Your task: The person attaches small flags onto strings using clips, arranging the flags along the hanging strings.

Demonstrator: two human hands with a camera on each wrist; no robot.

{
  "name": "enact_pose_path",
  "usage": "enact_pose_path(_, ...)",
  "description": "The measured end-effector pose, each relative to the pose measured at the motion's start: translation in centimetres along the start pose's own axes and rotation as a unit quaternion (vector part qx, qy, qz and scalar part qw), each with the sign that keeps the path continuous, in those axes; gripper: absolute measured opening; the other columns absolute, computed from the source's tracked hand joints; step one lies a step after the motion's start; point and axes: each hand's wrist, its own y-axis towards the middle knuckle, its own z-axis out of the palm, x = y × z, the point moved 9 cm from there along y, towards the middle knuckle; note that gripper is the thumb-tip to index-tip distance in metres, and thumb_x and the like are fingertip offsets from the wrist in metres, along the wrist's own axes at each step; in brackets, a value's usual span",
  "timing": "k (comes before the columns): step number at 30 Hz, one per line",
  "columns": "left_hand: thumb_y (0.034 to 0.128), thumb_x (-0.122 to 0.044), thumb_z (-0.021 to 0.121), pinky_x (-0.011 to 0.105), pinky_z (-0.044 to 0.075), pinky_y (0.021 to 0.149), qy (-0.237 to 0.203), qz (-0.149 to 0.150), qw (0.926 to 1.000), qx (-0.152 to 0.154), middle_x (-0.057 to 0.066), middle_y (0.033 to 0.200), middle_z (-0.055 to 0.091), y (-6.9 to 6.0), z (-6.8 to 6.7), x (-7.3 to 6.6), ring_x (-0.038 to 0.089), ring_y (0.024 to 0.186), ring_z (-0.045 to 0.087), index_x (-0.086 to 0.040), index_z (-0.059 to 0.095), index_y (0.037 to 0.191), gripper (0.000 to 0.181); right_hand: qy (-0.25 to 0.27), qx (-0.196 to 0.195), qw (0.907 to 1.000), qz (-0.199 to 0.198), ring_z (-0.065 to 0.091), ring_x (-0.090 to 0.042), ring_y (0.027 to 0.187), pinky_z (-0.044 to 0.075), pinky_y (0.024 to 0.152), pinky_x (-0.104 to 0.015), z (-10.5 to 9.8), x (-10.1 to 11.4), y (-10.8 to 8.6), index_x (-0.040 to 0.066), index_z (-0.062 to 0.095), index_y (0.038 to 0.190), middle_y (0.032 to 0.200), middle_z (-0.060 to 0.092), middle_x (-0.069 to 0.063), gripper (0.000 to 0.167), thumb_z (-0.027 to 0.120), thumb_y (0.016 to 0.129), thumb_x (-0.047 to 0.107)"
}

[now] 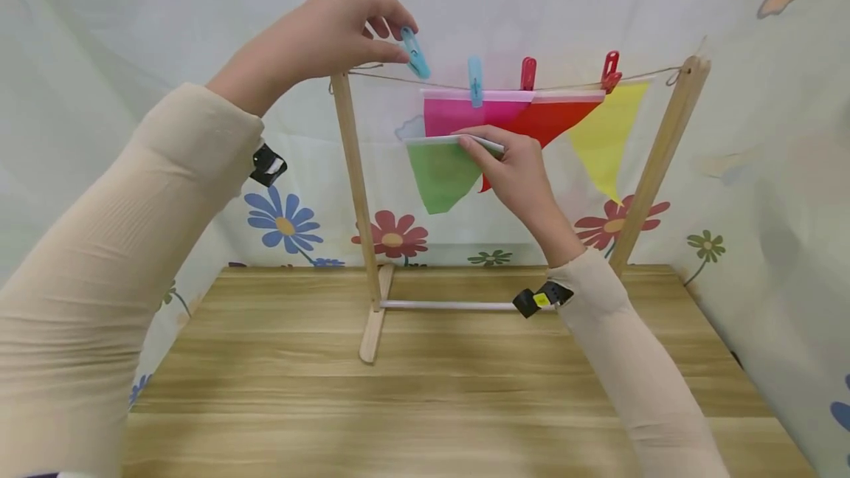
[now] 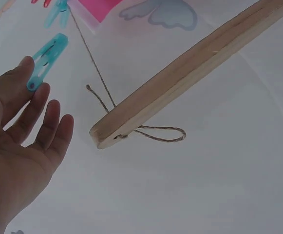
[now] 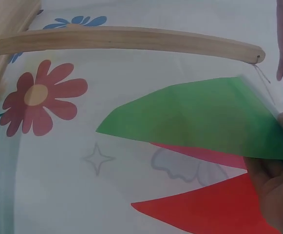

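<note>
My left hand [image 1: 345, 24] pinches a light blue clothespin [image 1: 415, 54] just above the left part of the twine [image 1: 445, 85]. In the left wrist view that clothespin [image 2: 47, 61] sits between thumb and index finger, the other fingers loosely spread. Lower down, my right hand [image 1: 518, 168] pinches a green pennant [image 1: 438, 172] by its white top edge, in front of the hung pennants. A pink pennant [image 1: 458, 115], a red pennant [image 1: 561, 118] and a yellow pennant [image 1: 611, 139] hang from the twine. A second blue clothespin [image 1: 475, 82] and two red clothespins [image 1: 527, 74] are on it.
Two wooden posts, the left post [image 1: 355, 183] and right post [image 1: 657, 164], carry the twine. A white rod [image 1: 451, 305] runs low from the left post's foot [image 1: 372, 338] over the wood-grain table [image 1: 425, 397]. Behind hangs a flower-printed cloth [image 1: 305, 146].
</note>
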Motion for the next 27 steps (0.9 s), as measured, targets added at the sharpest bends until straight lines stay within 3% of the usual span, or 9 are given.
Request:
enact_pose_path(8, 0.1009, -0.024, 0.065, 0.041, 0.051, 0.099, 0.012, -0.002, 0.9998, 0.016, 0.011, 0.129, 0.060, 0.3, 0.0, 0.7, 0.026, 0.117, 0.057, -0.008, 0.064, 0.137, 0.040, 0.004, -0.009, 0.9999, -0.005, 0.067, -0.017, 0.099, 0.057, 0.083, -0.027, 1.2, 0.3, 1.4, 0.013, 0.075, 0.123, 0.111, 0.076, -0.003, 0.029, 0.069, 0.099, 0.027)
enact_pose_path(16, 0.0994, -0.018, 0.067, 0.038, 0.049, 0.094, 0.030, 0.012, 0.9994, 0.012, 0.014, 0.119, 0.066, 1.1, 0.1, 0.4, 0.026, 0.105, 0.056, -0.001, 0.069, 0.125, 0.031, 0.007, -0.028, 0.9994, 0.017, 0.067, -0.018, 0.108, 0.057, 0.089, -0.030, 1.8, -0.3, 2.0, 0.012, 0.074, 0.125, 0.117, 0.075, -0.004, 0.031, 0.068, 0.099, 0.028)
enact_pose_path(22, 0.0981, -0.015, 0.068, 0.039, 0.049, 0.098, 0.033, 0.006, 0.9994, 0.009, 0.015, 0.114, 0.067, 1.5, 0.2, 0.5, 0.027, 0.104, 0.055, 0.001, 0.071, 0.118, 0.026, 0.011, -0.058, 0.9981, 0.020, 0.068, -0.018, 0.104, 0.057, 0.087, -0.029, 1.8, -0.7, 2.2, 0.011, 0.074, 0.125, 0.115, 0.076, -0.004, 0.032, 0.068, 0.099, 0.028)
enact_pose_path(27, 0.0978, -0.016, 0.069, 0.038, 0.048, 0.090, 0.040, 0.001, 0.9988, 0.028, 0.013, 0.110, 0.067, 1.7, 0.6, 0.6, 0.027, 0.102, 0.051, 0.000, 0.072, 0.114, 0.023, 0.005, -0.077, 0.9970, 0.013, 0.069, -0.017, 0.100, 0.057, 0.084, -0.026, 2.0, -0.5, 2.4, 0.011, 0.074, 0.125, 0.113, 0.076, -0.004, 0.031, 0.069, 0.099, 0.027)
